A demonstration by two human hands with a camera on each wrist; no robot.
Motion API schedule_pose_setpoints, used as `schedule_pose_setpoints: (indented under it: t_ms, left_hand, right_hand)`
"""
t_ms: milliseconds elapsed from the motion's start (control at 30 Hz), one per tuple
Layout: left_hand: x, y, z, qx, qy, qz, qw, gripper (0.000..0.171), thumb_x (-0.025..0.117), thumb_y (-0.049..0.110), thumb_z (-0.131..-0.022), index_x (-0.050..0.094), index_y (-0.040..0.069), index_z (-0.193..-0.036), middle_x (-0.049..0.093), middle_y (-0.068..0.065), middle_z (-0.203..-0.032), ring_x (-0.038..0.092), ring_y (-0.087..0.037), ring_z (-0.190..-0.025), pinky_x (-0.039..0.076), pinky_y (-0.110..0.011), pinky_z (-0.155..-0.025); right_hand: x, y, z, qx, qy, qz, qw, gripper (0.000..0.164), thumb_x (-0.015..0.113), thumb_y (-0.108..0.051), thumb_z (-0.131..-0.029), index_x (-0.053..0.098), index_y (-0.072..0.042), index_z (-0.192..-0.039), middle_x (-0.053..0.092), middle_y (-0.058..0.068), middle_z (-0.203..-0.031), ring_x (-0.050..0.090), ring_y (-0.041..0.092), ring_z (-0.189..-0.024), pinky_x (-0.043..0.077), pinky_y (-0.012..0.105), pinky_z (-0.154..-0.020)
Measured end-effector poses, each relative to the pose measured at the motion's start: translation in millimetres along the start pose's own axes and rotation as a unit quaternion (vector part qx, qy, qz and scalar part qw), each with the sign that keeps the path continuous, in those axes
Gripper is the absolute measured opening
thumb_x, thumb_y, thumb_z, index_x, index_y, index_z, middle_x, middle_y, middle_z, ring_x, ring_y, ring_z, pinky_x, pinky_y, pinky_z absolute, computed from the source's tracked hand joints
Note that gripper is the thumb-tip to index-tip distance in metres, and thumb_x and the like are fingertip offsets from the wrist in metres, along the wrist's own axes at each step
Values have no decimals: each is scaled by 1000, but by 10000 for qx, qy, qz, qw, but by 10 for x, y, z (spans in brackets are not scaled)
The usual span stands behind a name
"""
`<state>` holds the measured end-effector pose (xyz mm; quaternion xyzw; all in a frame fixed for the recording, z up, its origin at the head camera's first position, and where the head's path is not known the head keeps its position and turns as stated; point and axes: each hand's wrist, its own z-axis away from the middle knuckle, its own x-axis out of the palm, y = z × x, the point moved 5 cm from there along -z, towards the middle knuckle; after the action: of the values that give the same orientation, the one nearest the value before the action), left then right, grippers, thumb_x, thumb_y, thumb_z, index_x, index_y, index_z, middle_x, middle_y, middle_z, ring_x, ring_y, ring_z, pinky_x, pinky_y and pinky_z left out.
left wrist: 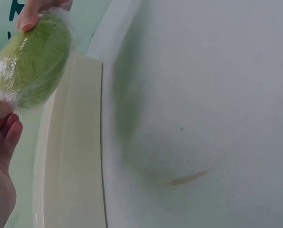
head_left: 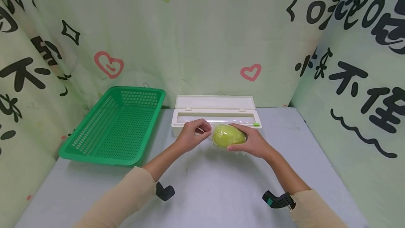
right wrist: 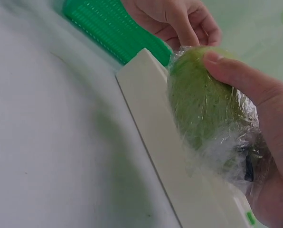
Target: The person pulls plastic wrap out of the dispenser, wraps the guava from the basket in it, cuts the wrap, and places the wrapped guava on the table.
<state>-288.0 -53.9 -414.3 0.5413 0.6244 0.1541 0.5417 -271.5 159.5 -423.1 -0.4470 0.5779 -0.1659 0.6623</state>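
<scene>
A green, oval, mango-like fruit (head_left: 228, 135) is wrapped in clear cling film and held up above the table. My right hand (head_left: 253, 143) grips its right end, thumb and fingers on either side; in the right wrist view the thumb lies across the wrapped skin (right wrist: 198, 99). At the other end my left hand (head_left: 193, 134) pinches a gathered bit of cling film (left wrist: 8, 99) between thumb and fingertips. Loose, crumpled film (right wrist: 222, 147) bunches near my right palm. Just behind the hands stands a white cling film dispenser (head_left: 218, 112), its lid raised.
A green plastic basket (head_left: 95, 159) sits at the table's left, beside the dispenser. The dispenser carries a small green slider (head_left: 256, 124) at its right end. Printed curtains (head_left: 202, 45) close off the back and both sides of the pale table (head_left: 202, 192).
</scene>
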Motion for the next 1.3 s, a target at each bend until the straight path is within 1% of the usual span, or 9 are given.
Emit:
schedule_pose_setpoints:
  t_ms: [133, 233, 367, 467, 567, 767, 967, 1133, 1300]
  left_hand:
    - [14, 38, -5, 351, -253, -317, 9986, 31, 68, 7, -88, 63, 9, -119, 64, -7, -122, 64, -18, -110, 58, -25, -80]
    - [16, 55, -8, 517, -701, -144, 9961, 41, 66, 5, -90, 60, 12, -130, 55, -7, -140, 55, -23, -128, 57, -25, -84]
    - [25, 18, -2, 120, -1355, 599, 9889, 45, 65, 7, -91, 57, 14, -134, 55, -5, -142, 51, -23, -133, 55, -27, -90]
    - [36, -9, 2, -266, -1587, 1228, 9793, 51, 68, 6, -89, 55, 13, -137, 55, -6, -141, 52, -25, -132, 53, -30, -93]
    - [34, -7, -1, -388, -1518, 1472, 9766, 53, 72, 6, -85, 56, 12, -135, 57, -7, -138, 56, -26, -127, 54, -30, -92]
    - [3, 41, -4, -159, -1090, 1229, 9863, 43, 77, 6, -79, 67, 8, -122, 69, -11, -116, 69, -18, -101, 57, -26, -83]
    - [-9, 113, 1, 198, -969, 1266, 9870, 25, 78, 4, -76, 75, 2, -102, 71, -13, -87, 63, -8, -72, 58, -24, -69]
    - [-23, 163, -7, 278, -886, 1113, 9894, 12, 79, 5, -76, 78, 3, -88, 71, -12, -80, 57, -7, -64, 51, -18, -59]
    - [-16, 196, -14, 321, -803, 1023, 9910, 6, 78, 3, -78, 77, 4, -84, 70, -10, -79, 59, -7, -66, 54, -20, -61]
  right_hand:
    - [-5, 53, -5, 20, -152, -90, 9998, 74, 83, -35, -74, 51, -18, -139, 57, 5, -130, 53, 23, -105, 48, 35, -86]
    - [-17, 98, -1, 39, -262, -181, 9995, 72, 82, -34, -75, 50, -19, -139, 57, 5, -129, 52, 23, -106, 48, 36, -86]
    - [-33, 137, 17, 147, -391, -403, 9983, 72, 81, -32, -76, 49, -19, -139, 57, 7, -128, 52, 25, -107, 48, 36, -86]
    - [-40, 150, 28, 271, -455, -547, 9971, 72, 79, -32, -78, 48, -17, -141, 55, 9, -129, 51, 26, -108, 48, 34, -86]
    - [-45, 149, 30, 327, -488, -604, 9964, 72, 78, -33, -78, 47, -16, -141, 55, 10, -130, 50, 27, -110, 48, 33, -87]
    - [-41, 137, 29, 303, -661, -629, 9954, 72, 78, -34, -78, 48, -14, -141, 56, 10, -127, 50, 27, -108, 48, 34, -86]
    - [-45, 114, 45, 132, -867, -713, 9936, 68, 78, -31, -78, 52, -15, -138, 57, 9, -125, 50, 27, -107, 47, 37, -86]
    - [-49, 75, 53, 114, -943, -815, 9921, 68, 78, -29, -78, 51, -14, -139, 56, 9, -127, 49, 27, -108, 46, 38, -87]
    - [-56, 65, 57, 197, -901, -822, 9923, 69, 79, -30, -77, 51, -13, -139, 58, 10, -125, 50, 27, -107, 47, 38, -87]
